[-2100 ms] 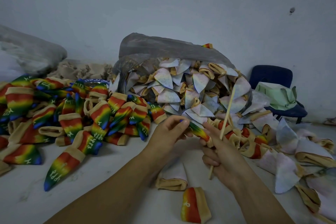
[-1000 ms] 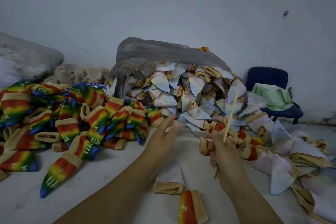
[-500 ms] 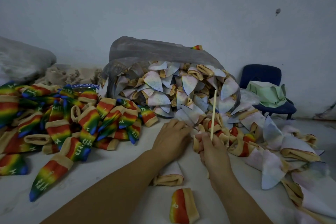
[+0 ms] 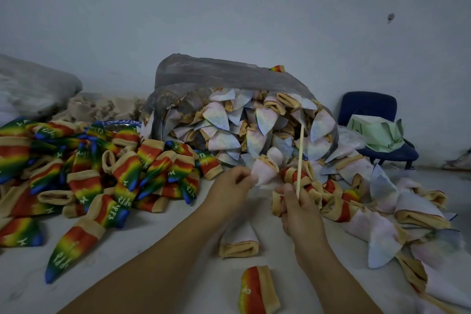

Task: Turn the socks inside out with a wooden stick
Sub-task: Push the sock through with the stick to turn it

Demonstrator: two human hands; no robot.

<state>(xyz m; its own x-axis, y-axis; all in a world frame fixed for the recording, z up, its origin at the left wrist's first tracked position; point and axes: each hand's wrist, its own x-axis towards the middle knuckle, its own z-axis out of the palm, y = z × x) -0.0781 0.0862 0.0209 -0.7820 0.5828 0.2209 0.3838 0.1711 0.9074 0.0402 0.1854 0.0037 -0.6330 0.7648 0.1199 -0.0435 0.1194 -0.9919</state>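
- Left hand (image 4: 230, 186): fingers curled, pinching the pointed end of a pale sock (image 4: 263, 169). The sock is inside-out, tan cuff pointing away, lifted just above the floor (image 4: 158, 232) about mid-way across.
- Right hand (image 4: 302, 214): fingers closed round the lower part of the wooden stick (image 4: 299, 158). The stick is near upright, its top leaning slightly right and reaching up in front of the bag's mouth.
- A tan-and-red sock cuff (image 4: 277, 202) is bunched against the right hand's fingers. Cannot tell if the stick runs through it.
- Rainbow socks (image 4: 107, 173), coloured side out, are heaped along the left side of the floor. One lies alone nearer the front left.
- The grey plastic bag (image 4: 216, 76) lies on its side at the back edge by the wall, and pale inside-out socks (image 4: 229, 132) spill out toward the right.
- A folded pale sock with tan cuff (image 4: 239, 243) is on the floor between the forearms.
- A short rainbow sock (image 4: 257, 290) is at the front edge.
- A blue chair (image 4: 369, 107) stands at the back right with a green bundle (image 4: 377, 132) on its seat.
- A second grey bag (image 4: 33, 84) sits at the back left, with a beige heap (image 4: 96, 107) beside it.
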